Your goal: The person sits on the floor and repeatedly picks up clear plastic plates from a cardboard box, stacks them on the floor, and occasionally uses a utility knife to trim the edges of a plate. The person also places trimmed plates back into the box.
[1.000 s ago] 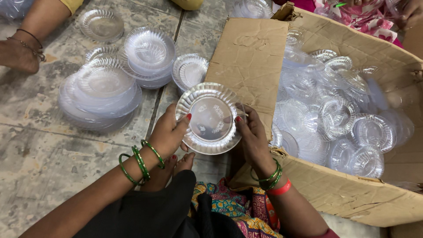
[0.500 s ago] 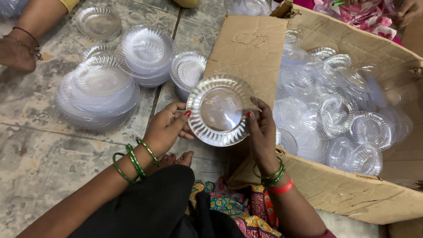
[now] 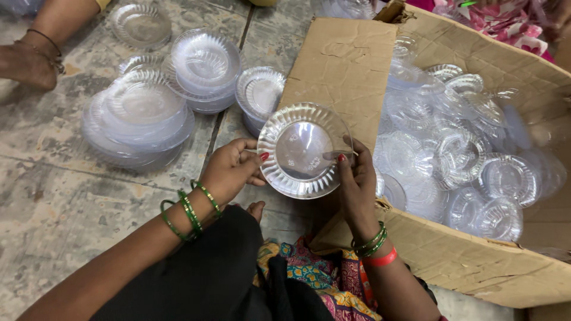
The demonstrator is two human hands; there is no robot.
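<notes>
**Clear plate tilted up between both hands**

Since the earlier frame the clear plastic plate (image 3: 305, 150) has tipped further upright and shifted slightly toward the cardboard box (image 3: 464, 261). It is thin, glossy and round, with a ribbed, fluted rim. The left hand (image 3: 233, 169) curls loosely, fingertips pinching the plate's left edge; the right hand (image 3: 355, 178) grips its right edge, thumb across the rim. The plate hangs over the box's near-left flap. Stacks of like plates (image 3: 143, 116) sit on the stone floor (image 3: 53, 202).
</notes>
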